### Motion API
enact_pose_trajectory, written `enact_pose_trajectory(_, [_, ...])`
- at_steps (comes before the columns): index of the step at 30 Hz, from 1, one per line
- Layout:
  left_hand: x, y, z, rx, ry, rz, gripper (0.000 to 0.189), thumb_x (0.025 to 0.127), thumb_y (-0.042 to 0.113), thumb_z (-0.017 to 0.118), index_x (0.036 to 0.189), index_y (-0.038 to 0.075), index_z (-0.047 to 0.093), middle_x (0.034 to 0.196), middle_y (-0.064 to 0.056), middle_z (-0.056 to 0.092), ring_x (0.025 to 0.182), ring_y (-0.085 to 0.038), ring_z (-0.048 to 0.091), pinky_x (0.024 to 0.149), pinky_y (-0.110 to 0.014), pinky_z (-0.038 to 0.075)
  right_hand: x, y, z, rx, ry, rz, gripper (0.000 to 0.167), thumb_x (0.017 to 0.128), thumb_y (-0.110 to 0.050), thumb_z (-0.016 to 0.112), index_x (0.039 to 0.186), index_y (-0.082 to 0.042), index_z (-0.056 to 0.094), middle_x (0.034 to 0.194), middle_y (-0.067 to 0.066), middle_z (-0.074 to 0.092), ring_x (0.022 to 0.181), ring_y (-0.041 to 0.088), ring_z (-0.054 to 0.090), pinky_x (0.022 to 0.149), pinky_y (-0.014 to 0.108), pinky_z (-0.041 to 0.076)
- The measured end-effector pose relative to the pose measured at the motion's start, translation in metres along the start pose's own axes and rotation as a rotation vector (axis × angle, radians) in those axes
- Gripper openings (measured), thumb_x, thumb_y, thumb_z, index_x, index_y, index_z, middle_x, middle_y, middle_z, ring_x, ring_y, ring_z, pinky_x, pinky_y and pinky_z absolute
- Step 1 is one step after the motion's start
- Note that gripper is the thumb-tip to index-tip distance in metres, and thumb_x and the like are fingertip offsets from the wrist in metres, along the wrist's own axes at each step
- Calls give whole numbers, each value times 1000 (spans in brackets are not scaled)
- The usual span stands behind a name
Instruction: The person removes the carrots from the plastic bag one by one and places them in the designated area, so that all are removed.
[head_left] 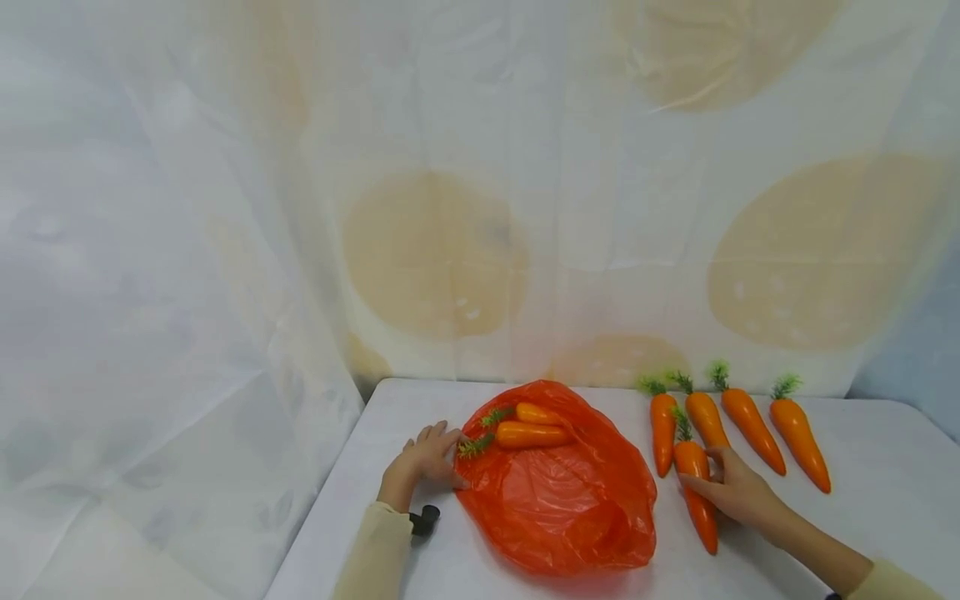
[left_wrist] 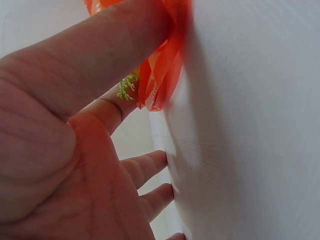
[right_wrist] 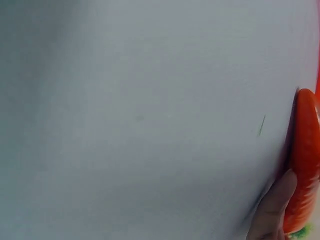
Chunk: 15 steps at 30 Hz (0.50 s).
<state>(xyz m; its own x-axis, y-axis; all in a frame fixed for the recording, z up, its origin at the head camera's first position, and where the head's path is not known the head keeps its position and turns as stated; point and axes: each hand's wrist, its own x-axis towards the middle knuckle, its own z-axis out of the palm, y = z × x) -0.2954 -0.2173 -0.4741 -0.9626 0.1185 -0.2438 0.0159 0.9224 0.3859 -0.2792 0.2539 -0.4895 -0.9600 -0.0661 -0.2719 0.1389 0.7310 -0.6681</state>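
A red plastic bag lies spread on the table with its mouth facing up. Two toy carrots rest at its far left part, their green tops toward the left rim. My left hand is at that rim, thumb and index finger spread apart and touching the plastic; in the left wrist view the other fingertips rest on the table. To the right of the bag, my right hand grips an orange toy carrot, thumb on one side and fingers on the other. The carrot's tip points toward me.
Several more toy carrots lie in a row at the back right, green tops away from me. The white table ends at a patterned curtain behind. A black wrist strap shows at my left sleeve.
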Motion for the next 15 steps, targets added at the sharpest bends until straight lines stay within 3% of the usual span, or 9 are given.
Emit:
enact_pose_trajectory(8, [-1, -2, 4, -6, 6, 4, 64, 72, 37, 86, 128, 24, 57, 159, -18, 30, 145, -44, 23, 114, -72, 15, -6, -1, -12, -12, 48, -26, 109, 84, -62, 68, 144, 14, 18, 85, 10, 57, 65, 19, 53, 59, 31, 53])
enact_pose_trajectory(15, [-1, 1, 1, -10, 6, 4, 65, 72, 38, 86, 129, 24, 57, 159, -18, 30, 146, -44, 22, 115, -72, 15, -1, -10, -25, 6, 108, -181, 90, 89, -54, 67, 142, 9, 32, 100, 15, 62, 72, 20, 58, 61, 30, 56])
